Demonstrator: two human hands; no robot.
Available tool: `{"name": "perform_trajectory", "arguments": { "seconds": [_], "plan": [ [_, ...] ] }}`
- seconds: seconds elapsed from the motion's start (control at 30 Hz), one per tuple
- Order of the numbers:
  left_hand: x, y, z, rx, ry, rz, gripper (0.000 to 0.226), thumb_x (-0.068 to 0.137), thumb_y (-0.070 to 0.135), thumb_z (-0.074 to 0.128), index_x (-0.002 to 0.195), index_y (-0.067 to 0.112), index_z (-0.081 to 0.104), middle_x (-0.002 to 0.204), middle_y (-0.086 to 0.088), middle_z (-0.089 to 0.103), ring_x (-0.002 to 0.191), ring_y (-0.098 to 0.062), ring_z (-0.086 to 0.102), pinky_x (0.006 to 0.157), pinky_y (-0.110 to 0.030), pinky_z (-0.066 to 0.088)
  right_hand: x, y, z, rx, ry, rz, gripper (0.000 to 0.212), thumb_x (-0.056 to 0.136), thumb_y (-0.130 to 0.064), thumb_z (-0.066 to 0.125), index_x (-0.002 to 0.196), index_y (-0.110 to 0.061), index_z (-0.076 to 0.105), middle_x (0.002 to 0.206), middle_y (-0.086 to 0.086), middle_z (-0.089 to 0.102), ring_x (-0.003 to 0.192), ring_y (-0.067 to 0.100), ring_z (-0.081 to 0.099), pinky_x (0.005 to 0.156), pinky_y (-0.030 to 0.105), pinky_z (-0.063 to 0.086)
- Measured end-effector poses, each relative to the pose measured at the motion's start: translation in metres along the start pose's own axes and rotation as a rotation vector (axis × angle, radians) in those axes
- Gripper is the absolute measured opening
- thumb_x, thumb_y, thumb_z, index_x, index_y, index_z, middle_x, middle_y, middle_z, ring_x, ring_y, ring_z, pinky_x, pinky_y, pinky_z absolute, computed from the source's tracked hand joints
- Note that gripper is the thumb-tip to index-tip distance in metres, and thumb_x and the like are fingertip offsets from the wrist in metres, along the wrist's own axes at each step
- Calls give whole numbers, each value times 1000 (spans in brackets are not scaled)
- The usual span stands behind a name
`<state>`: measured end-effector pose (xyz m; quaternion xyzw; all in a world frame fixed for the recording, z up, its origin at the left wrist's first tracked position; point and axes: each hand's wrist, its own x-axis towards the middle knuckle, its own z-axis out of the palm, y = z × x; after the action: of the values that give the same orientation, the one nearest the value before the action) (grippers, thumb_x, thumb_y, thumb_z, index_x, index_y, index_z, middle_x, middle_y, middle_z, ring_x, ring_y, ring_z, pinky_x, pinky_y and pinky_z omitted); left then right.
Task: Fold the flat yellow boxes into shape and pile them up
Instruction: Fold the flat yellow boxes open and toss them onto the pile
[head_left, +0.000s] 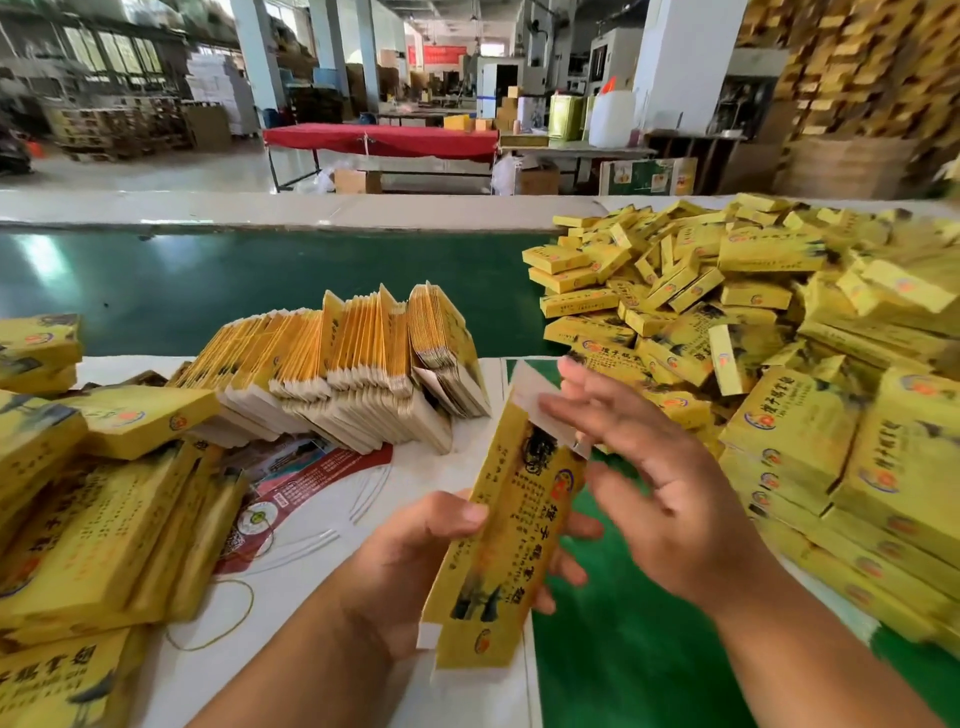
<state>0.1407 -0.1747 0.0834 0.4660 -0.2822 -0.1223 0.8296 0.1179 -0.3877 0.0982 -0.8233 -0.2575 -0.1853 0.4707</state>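
The left hand (415, 561) grips a yellow box (511, 530); the right hand (660, 499), fingers straight, touches its white flap (540, 400) above the green surface (623, 649).

The long yellow printed cardboard box (506, 540) carries a column of large black Chinese characters down its face, too blurred to read with certainty, with smaller unreadable columns beside it and a round red-and-blue emblem above. The heap of folded yellow boxes (753, 332) to its right bears the same print. The red banner (444, 53) far behind it shows illegible writing.
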Motion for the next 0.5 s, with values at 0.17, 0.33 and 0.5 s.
{"name": "perform_trajectory", "arguments": {
  "seconds": [0.17, 0.33, 0.5],
  "plan": [
    [8, -15, 6, -175, -277, -472, 37, 90, 29, 59, 126, 29, 63, 120, 6, 69, 111, -11, 64, 98, -31, 48, -7, -5, 14, 197, -147, 131, 31, 83, -35, 57, 112, -41, 63, 148, -26, 38, 121, -3, 55, 84, 31, 59],
    [9, -18, 7, -89, -243, -670, 39, 80, 47, 70, 115, 29, 71, 110, 3, 73, 99, -12, 70, 88, -25, 55, -4, 2, 16, 271, -178, 280, 25, 79, -49, 62, 85, -25, 66, 137, -23, 49, 88, -8, 57, 74, 21, 41],
    [4, -12, -6, -4, -59, -538, 49, 99, 0, 22, 142, 9, 46, 128, 8, 62, 119, -4, 58, 110, -20, 35, -4, -2, 12, 294, -289, 295, 25, 87, -42, 65, 100, -24, 76, 128, -19, 53, 86, 3, 65, 65, 23, 54]
  ]
}}
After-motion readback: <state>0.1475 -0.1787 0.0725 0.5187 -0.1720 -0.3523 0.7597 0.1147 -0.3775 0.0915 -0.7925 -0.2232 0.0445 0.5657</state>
